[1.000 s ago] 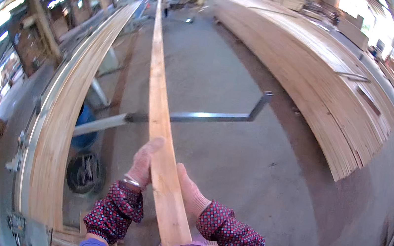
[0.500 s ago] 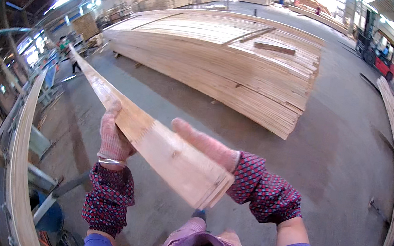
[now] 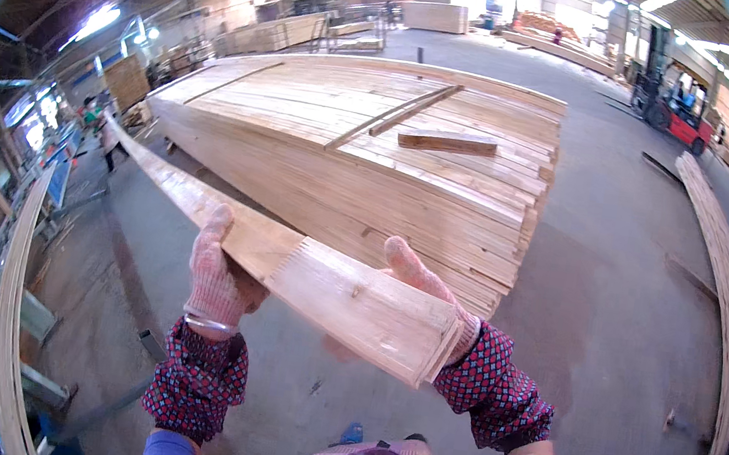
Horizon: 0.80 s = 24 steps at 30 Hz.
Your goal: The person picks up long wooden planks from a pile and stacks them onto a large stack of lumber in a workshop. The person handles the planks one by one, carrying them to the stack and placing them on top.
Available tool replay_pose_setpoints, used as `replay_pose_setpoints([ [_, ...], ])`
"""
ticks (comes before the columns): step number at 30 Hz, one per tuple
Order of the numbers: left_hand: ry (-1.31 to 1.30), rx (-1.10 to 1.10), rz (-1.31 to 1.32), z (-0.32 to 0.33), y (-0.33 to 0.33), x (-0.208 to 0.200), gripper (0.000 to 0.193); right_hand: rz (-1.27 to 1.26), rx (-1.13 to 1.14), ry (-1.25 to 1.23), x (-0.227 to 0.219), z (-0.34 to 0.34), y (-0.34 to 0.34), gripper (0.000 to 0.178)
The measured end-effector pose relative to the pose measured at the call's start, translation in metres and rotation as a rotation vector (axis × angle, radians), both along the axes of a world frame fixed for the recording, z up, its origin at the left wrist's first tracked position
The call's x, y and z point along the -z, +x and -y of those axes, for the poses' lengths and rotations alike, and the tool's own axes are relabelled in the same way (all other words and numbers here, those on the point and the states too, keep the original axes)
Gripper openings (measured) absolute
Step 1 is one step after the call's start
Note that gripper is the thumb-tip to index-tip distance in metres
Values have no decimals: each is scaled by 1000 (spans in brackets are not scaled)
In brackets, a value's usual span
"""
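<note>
A long pale wooden board (image 3: 363, 305) with a zigzag finger joint runs from in front of me to the far left. Its near end shows more than one layer, like boards lying flat on each other. My left hand (image 3: 220, 275), in a pink knitted glove, is closed on the left edge, thumb on top and fingers underneath. At the far edge near the end, my right hand (image 3: 431, 284), gloved alike, supports the boards with its thumb up; its other fingers are hidden below. A person (image 3: 111, 139) stands at the boards' far end; their hands are too small to make out.
A large lumber stack (image 3: 362, 172) lies just beyond the boards, with loose wood strips and a short block (image 3: 446, 143) on top. Long timber (image 3: 717, 274) lies at right, more boards (image 3: 8, 310) at left. A red forklift (image 3: 675, 107) stands far right.
The boards have swung closer to the lumber stack and now overlap its near side in view. Both hands moved with them. My right thumb now points more upward.
</note>
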<state>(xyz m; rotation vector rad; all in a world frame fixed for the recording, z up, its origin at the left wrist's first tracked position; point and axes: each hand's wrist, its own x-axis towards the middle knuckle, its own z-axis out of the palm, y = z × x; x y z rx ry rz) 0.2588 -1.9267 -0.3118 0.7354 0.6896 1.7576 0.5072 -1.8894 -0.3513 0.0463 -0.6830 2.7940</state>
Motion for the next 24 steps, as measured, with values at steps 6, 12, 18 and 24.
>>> replay_pose_setpoints([
  [6,-43,-152,-75,-144,81,0,46,176,96,292,0,-135,82,90],
  [12,3,-284,-140,-274,154,2,35,151,81,329,-39,-252,175,83],
  [18,48,-222,-298,-397,238,-37,32,65,88,294,-66,-378,268,77],
  [24,-4,-344,-184,-553,361,-35,30,61,28,366,-55,-540,365,87],
])
